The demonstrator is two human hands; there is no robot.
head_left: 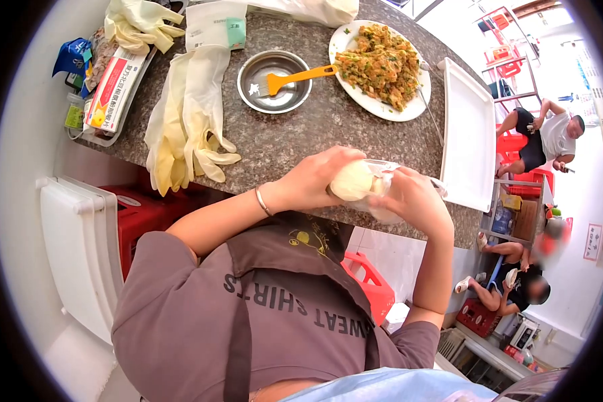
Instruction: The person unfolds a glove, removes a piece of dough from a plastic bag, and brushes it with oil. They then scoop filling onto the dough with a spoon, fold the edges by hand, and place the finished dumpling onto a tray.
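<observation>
Both my hands meet over the front edge of the dark stone counter [295, 134]. My left hand [308, 184], with a thin bracelet at the wrist, cups a pale round ball of dough [352, 181]. My right hand [415, 201] grips the clear plastic bag [382, 201] that wraps around the dough. The dough sits partly inside the bag, between the two hands.
On the counter are a metal bowl [275, 84] with an orange-handled brush [298, 77], a white plate of chopped filling [382, 63], a white tray [469, 134], yellow rubber gloves [187, 120] and a red-and-white box [114, 90]. Red stools [372, 281] stand below. People sit at the right.
</observation>
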